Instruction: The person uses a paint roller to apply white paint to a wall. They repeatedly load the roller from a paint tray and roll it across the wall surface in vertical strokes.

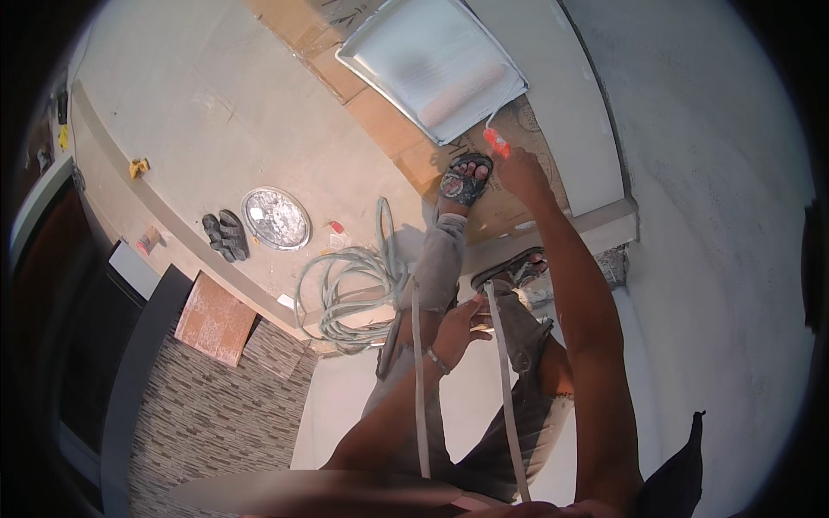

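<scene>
My right hand [521, 175] is closed around the orange handle [497, 142] of a paint roller. The roller's pale pink-tinged cover [463, 94] rests in a paint tray [370, 57] coated with white paint. Bent wire joins handle and cover across the tray's near corner. My left hand [453, 327], with a bracelet at the wrist, hovers between my legs with its fingers apart and nothing visible in it. Two pale straps [421, 388] hang down in front of me, one passing close to the left fingertips. My sandalled foot [465, 181] stands on cardboard just below the tray.
Flattened cardboard [382, 120] lies under the tray, by a step edge [602, 223]. Left of my legs sits a coiled pale green hose [343, 298]. Farther left are a paint-spattered round lid [276, 219], a pair of dark sandals [225, 235] and a cardboard piece [214, 317].
</scene>
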